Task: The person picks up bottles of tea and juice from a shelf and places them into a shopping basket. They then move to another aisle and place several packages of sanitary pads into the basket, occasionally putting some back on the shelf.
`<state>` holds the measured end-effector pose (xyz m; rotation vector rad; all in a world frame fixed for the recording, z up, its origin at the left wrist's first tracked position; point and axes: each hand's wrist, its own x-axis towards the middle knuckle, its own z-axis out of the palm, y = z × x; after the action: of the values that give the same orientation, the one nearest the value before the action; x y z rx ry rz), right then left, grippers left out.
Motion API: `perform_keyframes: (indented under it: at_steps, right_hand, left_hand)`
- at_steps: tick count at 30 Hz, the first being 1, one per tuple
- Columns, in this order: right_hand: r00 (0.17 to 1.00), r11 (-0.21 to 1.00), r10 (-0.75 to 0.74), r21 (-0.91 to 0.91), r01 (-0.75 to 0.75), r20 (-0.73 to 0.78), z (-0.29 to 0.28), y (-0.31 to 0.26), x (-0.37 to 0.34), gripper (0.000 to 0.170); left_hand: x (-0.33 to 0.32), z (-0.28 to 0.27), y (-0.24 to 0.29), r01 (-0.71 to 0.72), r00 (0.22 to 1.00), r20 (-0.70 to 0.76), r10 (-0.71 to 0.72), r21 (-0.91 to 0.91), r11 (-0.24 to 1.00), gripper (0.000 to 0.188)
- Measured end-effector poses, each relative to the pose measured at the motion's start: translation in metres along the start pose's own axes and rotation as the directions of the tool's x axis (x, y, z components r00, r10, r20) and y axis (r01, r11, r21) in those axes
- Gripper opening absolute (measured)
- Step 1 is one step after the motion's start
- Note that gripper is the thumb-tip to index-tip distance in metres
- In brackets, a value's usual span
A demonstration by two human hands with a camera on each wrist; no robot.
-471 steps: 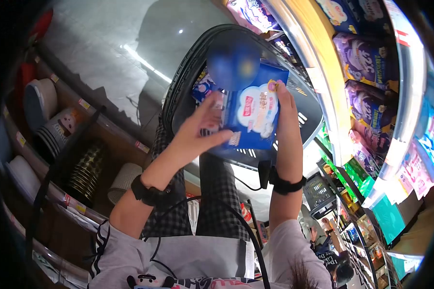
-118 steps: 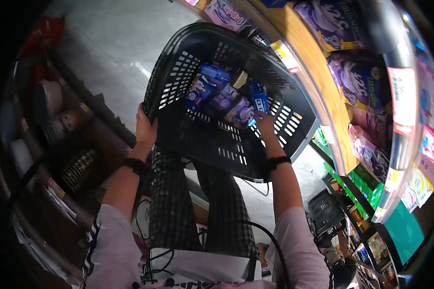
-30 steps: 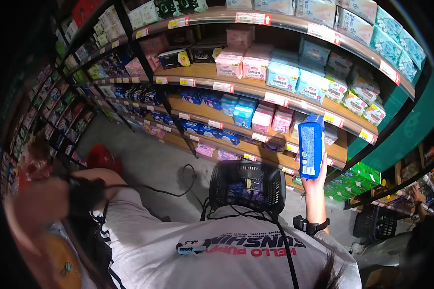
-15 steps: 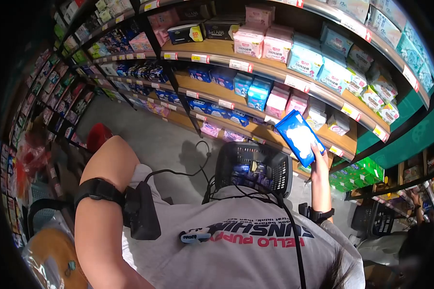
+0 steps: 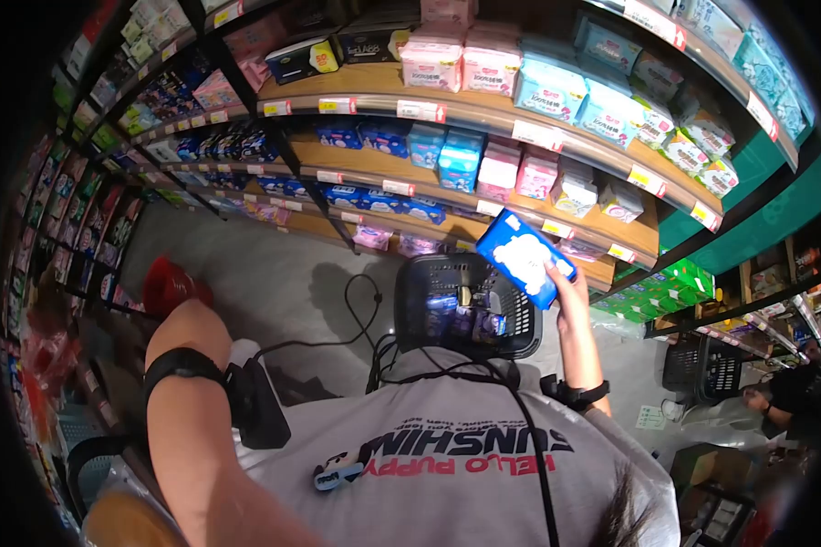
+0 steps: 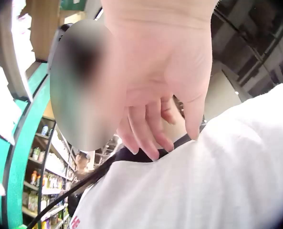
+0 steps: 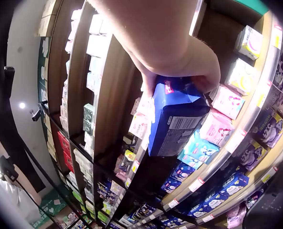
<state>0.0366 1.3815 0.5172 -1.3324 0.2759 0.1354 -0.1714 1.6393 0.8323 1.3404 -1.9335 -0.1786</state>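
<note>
My right hand (image 5: 570, 296) holds a blue pack of sanitary pads (image 5: 524, 260) by one end, its white printed front facing up. In the right wrist view the pack (image 7: 177, 124) shows its barcode side, with thumb and fingers on opposite edges. Below and left of it stands a black shopping basket (image 5: 526, 319) with several blue and purple packs (image 5: 462, 321) inside. The left hand (image 6: 155, 71) is out of the head view; its wrist view shows relaxed fingers with fingertips at the grey-white shirt (image 6: 189, 176) near a dark strap.
Shelves of pink, blue and white packs (image 5: 547, 87) curve across the front, with price labels along their edges (image 5: 420, 111). A black cable (image 5: 347, 342) loops over the floor. A red container (image 5: 175, 287) stands left; another person (image 5: 794, 397) and basket (image 5: 689, 365) are at right.
Earlier both hands held a blue pack over the basket; later the left hand was on its rim. Since then the right hand has raised a blue pack, turned it front-up and brought it nearer the basket.
</note>
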Motion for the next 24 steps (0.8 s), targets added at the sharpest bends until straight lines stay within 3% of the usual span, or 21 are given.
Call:
perform_keyframes:
  at_steps: [2, 3, 5, 8, 11, 12, 15, 16, 17, 19, 21, 23, 24]
  right_hand:
    - [0.997, 0.996, -0.071, -0.057, 0.072, 0.012, 0.000, 0.003, -0.007, 0.052]
    - [0.995, 0.992, -0.098, -0.072, 0.099, 0.016, 0.001, 0.004, -0.012, 0.052]
    - [0.997, 0.992, -0.063, -0.106, 0.069, 0.055, -0.001, 0.003, -0.020, 0.052]
    - [0.996, 0.967, -0.059, -0.245, 0.073, 0.062, -0.020, 0.027, -0.013, 0.055]
    - [0.990, 0.914, -0.124, -0.382, 0.139, 0.065, -0.042, 0.056, 0.000, 0.058]
    - [0.992, 0.913, -0.109, -0.388, 0.124, 0.063, -0.045, 0.059, 0.001, 0.060]
    - [0.999, 0.889, -0.040, -0.455, 0.052, 0.037, -0.051, 0.068, 0.004, 0.062]
    - [0.996, 0.891, -0.071, -0.445, 0.088, 0.055, -0.061, 0.089, 0.013, 0.062]
    - [0.992, 0.885, -0.099, -0.449, 0.126, 0.082, -0.060, 0.097, 0.015, 0.062]
    - [0.998, 0.851, 0.033, -0.525, 0.000, 0.053, -0.056, 0.104, 0.017, 0.062]
    - [0.996, 0.780, 0.052, -0.626, 0.003, 0.069, -0.045, 0.108, 0.018, 0.062]
    - [0.994, 0.683, 0.070, -0.731, 0.015, 0.085, -0.040, 0.119, 0.029, 0.062]
    - [0.990, 0.637, 0.124, -0.770, -0.023, 0.072, -0.034, 0.123, 0.035, 0.058]
  left_hand:
    - [-0.007, -0.009, -0.019, 0.217, 0.975, 0.080, -0.206, -0.168, 0.962, 0.018]
    - [-0.012, -0.015, -0.035, 0.264, 0.950, 0.197, -0.240, -0.106, 0.959, 0.019]
    - [-0.024, 0.002, -0.070, 0.302, 0.953, 0.055, -0.298, -0.264, 0.916, 0.026]
    - [-0.019, 0.033, -0.100, 0.223, 0.929, -0.138, -0.343, -0.530, 0.818, 0.036]
    - [-0.016, 0.045, -0.121, 0.021, 0.946, -0.277, -0.166, -0.458, 0.889, 0.046]
    - [-0.017, 0.040, -0.123, 0.054, 0.972, -0.177, -0.156, -0.478, 0.877, 0.051]
    - [-0.027, 0.055, -0.142, -0.028, 0.957, -0.259, -0.135, -0.543, 0.839, 0.050]
    - [-0.037, 0.051, -0.150, 0.030, 0.975, -0.158, -0.156, -0.601, 0.799, 0.050]
    - [-0.051, 0.051, -0.161, 0.120, 0.946, -0.169, -0.276, -0.610, 0.783, 0.042]
    - [-0.087, 0.061, -0.181, 0.277, 0.841, -0.189, -0.506, -0.653, 0.705, 0.029]
    - [-0.137, 0.070, -0.203, 0.413, 0.557, -0.205, -0.805, -0.772, 0.482, 0.025]
    - [-0.216, 0.113, -0.241, 0.316, 0.269, -0.329, -0.905, -0.858, 0.406, 0.026]
    - [-0.255, 0.128, -0.251, 0.230, 0.082, -0.290, -0.953, -0.925, 0.301, 0.027]
